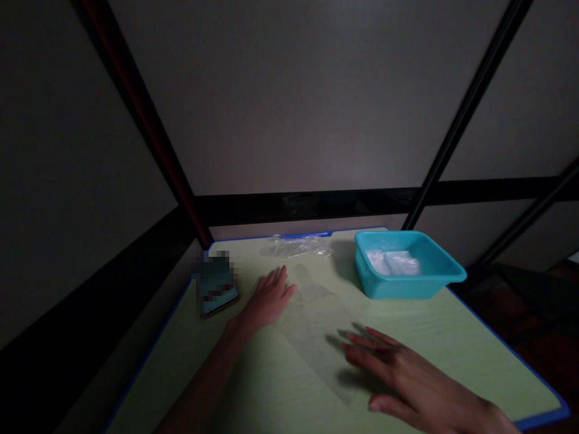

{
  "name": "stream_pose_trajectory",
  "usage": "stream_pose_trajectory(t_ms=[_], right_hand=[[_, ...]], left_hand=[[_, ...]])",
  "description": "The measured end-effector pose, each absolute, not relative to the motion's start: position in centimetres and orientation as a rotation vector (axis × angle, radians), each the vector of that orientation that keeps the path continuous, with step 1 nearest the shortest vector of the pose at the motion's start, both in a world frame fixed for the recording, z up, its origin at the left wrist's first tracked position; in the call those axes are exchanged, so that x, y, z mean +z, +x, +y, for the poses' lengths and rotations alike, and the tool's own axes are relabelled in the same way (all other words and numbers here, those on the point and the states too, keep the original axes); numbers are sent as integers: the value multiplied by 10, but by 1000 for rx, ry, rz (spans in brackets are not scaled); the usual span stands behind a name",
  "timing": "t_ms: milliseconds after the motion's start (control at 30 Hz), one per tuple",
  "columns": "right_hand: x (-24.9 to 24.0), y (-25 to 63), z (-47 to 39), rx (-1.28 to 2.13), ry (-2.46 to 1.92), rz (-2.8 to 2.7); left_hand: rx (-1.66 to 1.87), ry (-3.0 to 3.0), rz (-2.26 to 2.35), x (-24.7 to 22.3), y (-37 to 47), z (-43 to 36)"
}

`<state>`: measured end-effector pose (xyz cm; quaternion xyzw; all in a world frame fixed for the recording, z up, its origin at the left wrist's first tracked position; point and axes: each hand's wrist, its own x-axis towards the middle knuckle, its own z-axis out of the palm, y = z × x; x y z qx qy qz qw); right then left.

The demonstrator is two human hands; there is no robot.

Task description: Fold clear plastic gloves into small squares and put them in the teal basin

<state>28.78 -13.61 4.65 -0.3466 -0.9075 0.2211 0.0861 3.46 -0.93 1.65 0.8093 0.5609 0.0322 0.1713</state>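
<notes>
A clear, thin plastic bag [316, 331] lies spread flat on the pale green table, slanting from the middle toward the front. My left hand [269, 299] rests at its upper left edge, fingers apart and holding nothing. Over the lower right side of the bag hovers my right hand [393, 374], its fingers stretched out and its shadow falling on the table. Behind the bag, near the far edge, is a crumpled heap of clear plastic [301, 246].
A turquoise basin [409, 286] with folded whitish plastic packets [393, 263] inside stands at the back right. At the left sits a phone-like object [218, 286], partly pixelated. The table [474, 355] has a blue rim, and a panelled wall rises behind it.
</notes>
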Motion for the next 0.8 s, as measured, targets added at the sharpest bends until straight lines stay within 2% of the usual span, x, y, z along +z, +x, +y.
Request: stream_pose_trajectory(t_ms=[200,367,567,800], right_hand=[[49,244,-137,837,-903,-2785],[50,223,-128,827,-733,-2766],[37,235,-68,689,-1058,-2438],[8,216,-2,792,-1008,-2201]], left_hand=[[159,2391,1396,8,46,1],[258,2522,1302,11,39,-3],[217,2540,1373,10,17,-42],[172,2503,1465,-3,11,-34]])
